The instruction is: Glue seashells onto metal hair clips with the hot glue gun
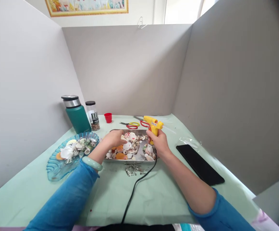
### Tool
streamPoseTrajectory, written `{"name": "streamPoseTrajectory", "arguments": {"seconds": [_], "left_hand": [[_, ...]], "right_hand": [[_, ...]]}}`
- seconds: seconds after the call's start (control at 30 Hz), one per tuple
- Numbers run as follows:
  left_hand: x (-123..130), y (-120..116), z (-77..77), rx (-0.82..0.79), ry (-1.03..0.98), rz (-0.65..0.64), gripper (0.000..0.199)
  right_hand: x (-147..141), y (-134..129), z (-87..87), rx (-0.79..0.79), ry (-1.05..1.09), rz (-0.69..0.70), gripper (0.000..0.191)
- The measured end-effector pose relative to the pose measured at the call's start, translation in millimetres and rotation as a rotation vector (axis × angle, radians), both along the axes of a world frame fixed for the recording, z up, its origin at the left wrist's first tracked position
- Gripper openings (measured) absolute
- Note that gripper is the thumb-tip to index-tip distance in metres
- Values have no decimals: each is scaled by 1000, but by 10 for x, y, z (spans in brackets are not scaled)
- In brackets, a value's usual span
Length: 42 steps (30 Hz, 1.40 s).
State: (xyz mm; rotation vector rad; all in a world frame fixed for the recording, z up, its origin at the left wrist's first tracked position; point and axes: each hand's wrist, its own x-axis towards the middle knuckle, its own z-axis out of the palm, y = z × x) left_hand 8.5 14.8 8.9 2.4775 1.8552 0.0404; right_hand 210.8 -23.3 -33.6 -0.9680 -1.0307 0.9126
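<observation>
My right hand (160, 140) is wrapped round the handle of a yellow glue gun (153, 123), held above the right end of a shallow metal tray (129, 160). A black cord hangs from its grip. Over the tray's left part is my left hand (115, 138), its thumb and fingers apart, close to the shells. Seashells (127, 146) of many shapes, white, brown and orange, lie in the tray. A cluster of shells (149, 150) sits near its right end. The left fingertips are partly hidden, and I see nothing held there.
On the left stands a blue glass dish (54, 171) of shells, with a green bottle (78, 117) and a jar (93, 115) behind. A red cup (108, 118) and scissors (131, 125) lie beyond the tray. Small metal pieces (132, 169) lie in front, a black slab (199, 164) right.
</observation>
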Motion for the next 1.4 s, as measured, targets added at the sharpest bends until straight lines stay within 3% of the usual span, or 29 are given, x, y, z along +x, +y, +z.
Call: {"name": "streamPoseTrajectory", "arguments": {"seconds": [0.23, 0.4, 0.5, 0.57, 0.67, 0.73, 0.8, 0.9, 1.1, 1.27, 1.4], "left_hand": [[103, 215, -103, -100, 146, -9, 63], [327, 223, -28, -203, 100, -24, 37], [507, 220, 2, -349, -32, 43, 34], [602, 231, 17, -436, -263, 53, 38], [649, 243, 73, -557, -726, -81, 49], [598, 225, 144, -561, -822, -152, 54], [480, 186, 227, -496, -702, -159, 55], [216, 105, 324, -420, -336, -164, 49], [-179, -143, 332, -374, 236, -94, 62], [-128, -285, 227, -360, 263, -86, 70], [-10, -208, 40, -257, 196, -154, 68]], "right_hand": [[9, 5, -3, 2, 7, 4, 27], [10, -5, 5, -3, 14, 7, 27], [7, -3, 3, 1, 12, 7, 26], [6, -7, 6, -9, 13, 4, 26], [4, -22, 16, -24, 4, -3, 24], [2, -33, 26, -17, -7, -4, 23], [0, -42, 34, -8, -17, -6, 23], [-3, -46, 39, -6, -23, -8, 22], [6, -42, 27, 12, -10, 13, 22], [7, -35, 19, 9, -11, 21, 24], [3, -25, 11, 2, -13, 32, 27]]}}
